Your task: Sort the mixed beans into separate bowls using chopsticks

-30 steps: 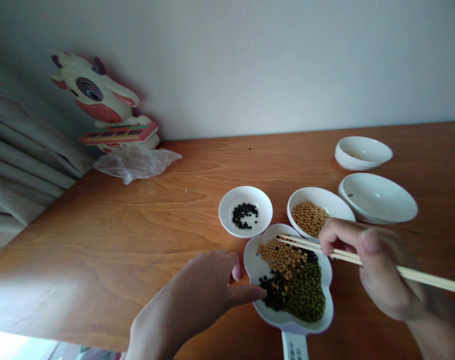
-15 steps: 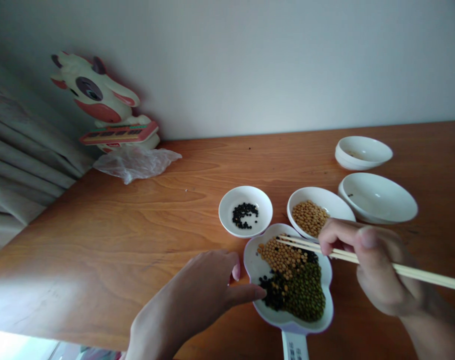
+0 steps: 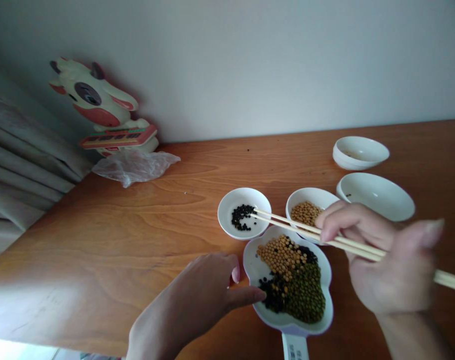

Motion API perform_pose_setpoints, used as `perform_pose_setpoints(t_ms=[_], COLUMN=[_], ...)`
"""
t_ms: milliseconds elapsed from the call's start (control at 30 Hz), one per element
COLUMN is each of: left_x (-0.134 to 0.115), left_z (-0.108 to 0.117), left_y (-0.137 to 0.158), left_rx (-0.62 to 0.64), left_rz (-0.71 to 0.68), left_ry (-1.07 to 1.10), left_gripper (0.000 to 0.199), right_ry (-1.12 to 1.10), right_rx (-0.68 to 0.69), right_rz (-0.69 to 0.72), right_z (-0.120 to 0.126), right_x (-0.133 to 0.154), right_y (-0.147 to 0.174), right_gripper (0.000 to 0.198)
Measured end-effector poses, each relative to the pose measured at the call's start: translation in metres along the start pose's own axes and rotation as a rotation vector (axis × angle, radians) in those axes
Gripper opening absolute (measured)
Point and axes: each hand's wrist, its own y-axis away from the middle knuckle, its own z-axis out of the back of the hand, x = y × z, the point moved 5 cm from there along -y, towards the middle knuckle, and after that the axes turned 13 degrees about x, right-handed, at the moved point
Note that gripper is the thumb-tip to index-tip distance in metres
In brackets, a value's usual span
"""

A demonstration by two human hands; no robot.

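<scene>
My right hand [image 3: 381, 255] is closed around a pair of wooden chopsticks [image 3: 310, 231], thumb lifted and blurred. Their tips reach into a small white bowl [image 3: 227, 227] at the edge of a pile of black beans [image 3: 242, 217]. Any bean between the tips is too small to make out. My left hand [image 3: 208, 282] is open, its thumb lying over the left rim of a white lobed dish [image 3: 252, 257] with a handle. Its other fingers bend down beside the dish, apart from the rim. Inside are yellow soybeans [image 3: 280, 255], green mung beans [image 3: 306, 295] and black beans [image 3: 274, 295].
Behind my right hand, a white bowl [image 3: 293, 197] holds soybeans. Two more white bowls, one nearer [image 3: 385, 197] and one farther [image 3: 358, 152], stand at the right with a few specks inside. A cow-shaped toy keyboard [image 3: 118, 137] and a clear plastic bag [image 3: 137, 167] sit back left.
The chopstick tips have moved from the soybeans in the lobed dish up and left to the bowl of black beans. My right thumb has lifted. My left hand has stayed in place.
</scene>
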Motion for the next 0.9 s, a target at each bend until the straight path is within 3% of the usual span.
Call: perform_pose_setpoints(t_ms=[100, 267, 400, 633, 900], left_x=[0.001, -0.001, -0.005, -0.009, -0.006], left_z=[-0.001, 0.0, 0.001, 0.002, 0.0], left_y=[0.0, 0.003, 0.004, 0.001, -0.001], left_rx=[0.008, 0.003, 0.014, 0.019, 0.031], left_rz=[0.011, 0.008, 0.003, -0.029, -0.026], left_ry=[-0.002, -0.01, -0.018, -0.007, -0.02], left_gripper=[0.04, 0.042, 0.041, 0.036, 0.035], right_ry=[0.002, 0.037, 0.131, 0.125, 0.115], right_rx=[0.076, 0.062, 0.215, 0.465, 0.526], right_rz=[0.008, -0.039, -0.179, -0.203, -0.176], right_z=[-0.007, 0.027, 0.044, 0.034, 0.028], right_x=[0.0, -0.005, -0.024, -0.042, -0.041], right_y=[-0.001, 0.009, 0.024, 0.04, 0.038], right_gripper=[0.08, 0.084, 0.086, 0.082, 0.081])
